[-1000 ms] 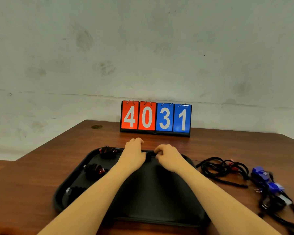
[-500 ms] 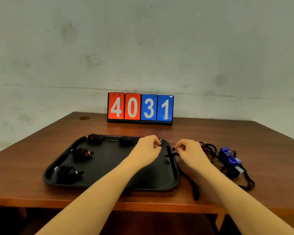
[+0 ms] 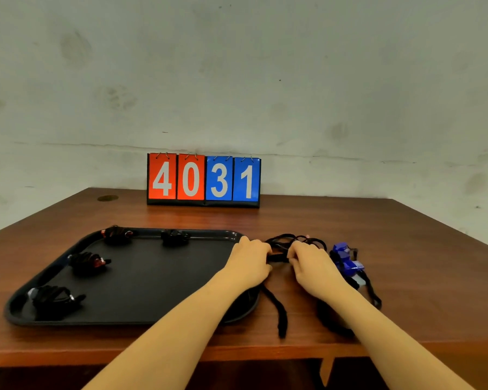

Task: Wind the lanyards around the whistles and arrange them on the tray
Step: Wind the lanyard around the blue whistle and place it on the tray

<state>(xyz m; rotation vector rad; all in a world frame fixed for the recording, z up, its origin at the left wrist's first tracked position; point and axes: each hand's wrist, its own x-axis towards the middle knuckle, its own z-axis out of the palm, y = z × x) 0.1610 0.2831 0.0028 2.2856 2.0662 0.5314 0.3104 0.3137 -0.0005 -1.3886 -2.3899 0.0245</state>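
Just right of the tray [image 3: 68,250], a black lanyard [image 3: 278,257] is pinched between the left hand [image 3: 251,261] and right hand [image 3: 312,263], fingers curled. Fifth whistle's pickup judged underway; winding is needed next. Four wound whistles [image 3: 89,261] are placed on the tray.
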